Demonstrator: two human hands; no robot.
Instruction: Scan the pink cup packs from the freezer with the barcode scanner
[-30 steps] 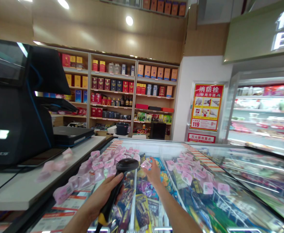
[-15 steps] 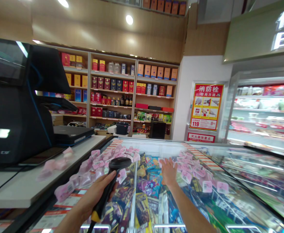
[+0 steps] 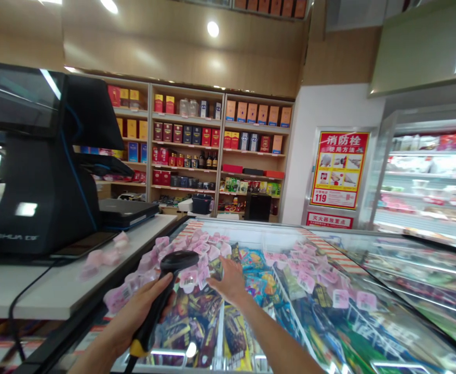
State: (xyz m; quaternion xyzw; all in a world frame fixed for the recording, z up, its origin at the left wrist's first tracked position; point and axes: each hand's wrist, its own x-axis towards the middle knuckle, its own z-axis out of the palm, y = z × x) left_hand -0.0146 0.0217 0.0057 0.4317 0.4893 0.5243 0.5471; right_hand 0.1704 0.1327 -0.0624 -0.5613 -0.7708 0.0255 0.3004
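Note:
My left hand [image 3: 144, 309] is wrapped round the handle of a black handheld barcode scanner [image 3: 179, 261], its head pointing away from me over the freezer. My right hand [image 3: 230, 283] is empty, its fingers and thumb apart, just right of the left pile of small pink plastic containers [image 3: 189, 279]; whether it touches one I cannot tell. Several of them carry white barcode labels. Another pile of pink containers [image 3: 306, 265] lies farther right on the glass top of the chest freezer [image 3: 251, 227]. Colourful ice-cream wrappers [image 3: 197, 317] show beneath the glass.
On the left, a white counter [image 3: 37, 298] holds a black checkout terminal [image 3: 41, 171], a cable and a few pink containers [image 3: 101, 258]. Shelves of boxed goods [image 3: 185, 135] stand behind. A fire-hydrant sign [image 3: 340, 169] and a lit refrigerated display [image 3: 434, 182] are on the right.
My right hand has moved left, from beside the right pile of pink containers to the left pile. The scanner stays in my left hand, and the view has turned slightly left.

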